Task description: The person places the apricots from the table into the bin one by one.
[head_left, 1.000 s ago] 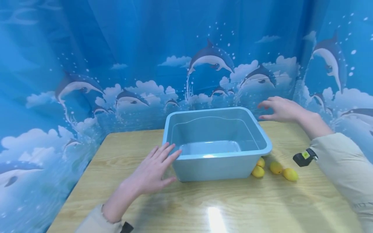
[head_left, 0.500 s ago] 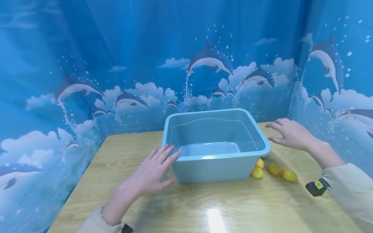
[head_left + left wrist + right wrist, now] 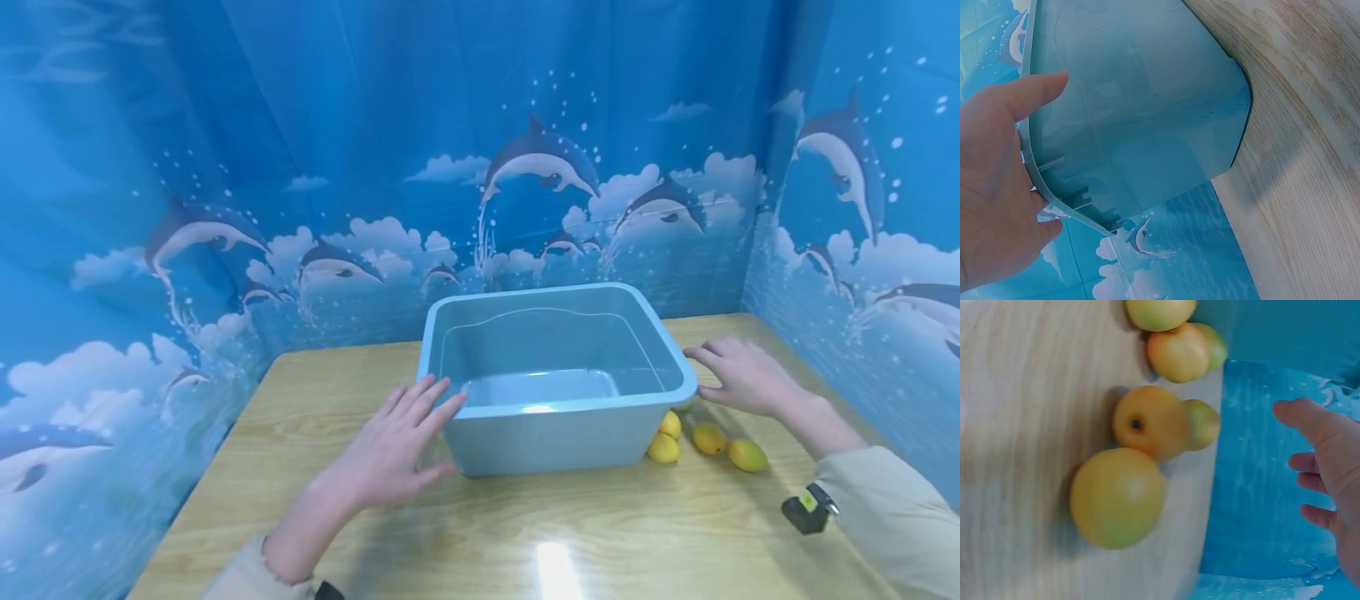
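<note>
A light blue plastic bin (image 3: 555, 442) stands upright on the table, its inside facing up. My left hand (image 3: 382, 454) lies at its near left corner with fingers straight and fingertips over the rim. In the left wrist view, the thumb of that left hand (image 3: 994, 181) overlaps the bin's wall (image 3: 1147, 112). My right hand (image 3: 742, 379) is beside the right rim, fingers loosely bent and nothing in them. Several yellow-orange round fruits (image 3: 746, 455) lie on the table below it, some against the bin. The right wrist view shows a fruit (image 3: 1119, 497) close up, left of the right hand (image 3: 1341, 462).
The wooden table (image 3: 337, 379) carries the bin near its back edge. A blue curtain (image 3: 360, 125) printed with dolphins hangs behind and along both sides. A black wrist camera (image 3: 808, 508) sits at the right sleeve.
My right hand has come down from above the table's back edge, moving toward me and slightly right, to beside the bin's right rim. The left hand and the bin stay put.
</note>
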A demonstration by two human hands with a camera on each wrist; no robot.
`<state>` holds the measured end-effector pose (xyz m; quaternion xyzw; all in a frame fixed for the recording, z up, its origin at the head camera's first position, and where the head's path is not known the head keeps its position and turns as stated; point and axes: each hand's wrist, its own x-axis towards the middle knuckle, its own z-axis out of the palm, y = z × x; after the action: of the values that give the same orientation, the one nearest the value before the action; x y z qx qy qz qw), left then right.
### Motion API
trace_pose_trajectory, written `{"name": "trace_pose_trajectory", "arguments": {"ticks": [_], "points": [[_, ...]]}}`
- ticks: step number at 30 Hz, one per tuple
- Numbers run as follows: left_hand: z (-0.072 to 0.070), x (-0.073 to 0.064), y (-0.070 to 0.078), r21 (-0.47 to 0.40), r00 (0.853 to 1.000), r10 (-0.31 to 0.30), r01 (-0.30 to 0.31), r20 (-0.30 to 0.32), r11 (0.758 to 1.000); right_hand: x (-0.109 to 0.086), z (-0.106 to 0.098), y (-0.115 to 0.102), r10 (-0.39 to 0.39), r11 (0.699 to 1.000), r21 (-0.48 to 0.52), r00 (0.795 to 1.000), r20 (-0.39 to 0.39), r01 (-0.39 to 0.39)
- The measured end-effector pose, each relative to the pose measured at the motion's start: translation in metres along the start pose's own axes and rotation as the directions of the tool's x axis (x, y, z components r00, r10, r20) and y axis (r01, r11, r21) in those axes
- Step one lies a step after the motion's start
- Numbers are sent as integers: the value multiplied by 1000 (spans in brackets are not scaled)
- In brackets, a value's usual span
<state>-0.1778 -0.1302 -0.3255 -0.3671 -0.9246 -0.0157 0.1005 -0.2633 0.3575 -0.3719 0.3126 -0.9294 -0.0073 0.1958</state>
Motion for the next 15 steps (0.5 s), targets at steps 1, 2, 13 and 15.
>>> {"name": "trace_pose_trajectory", "arguments": {"ticks": [1, 2, 13, 15], "points": [[0, 0, 0, 0, 1000, 0, 0, -2, 1000, 0, 2, 0, 9, 1000, 0, 1000, 12, -9], [0, 0, 0, 0, 1000, 0, 0, -5, 1000, 0, 5, 0, 21, 1000, 1, 999, 25, -21], [1, -1, 0, -3, 1000, -4, 4, -2, 1000, -3, 27, -2, 142, 989, 29, 978, 155, -148], [1, -1, 0, 2, 1000, -5, 5, 0, 1000, -3, 28, -3, 155, 986, 38, 973, 172, -164]]}}
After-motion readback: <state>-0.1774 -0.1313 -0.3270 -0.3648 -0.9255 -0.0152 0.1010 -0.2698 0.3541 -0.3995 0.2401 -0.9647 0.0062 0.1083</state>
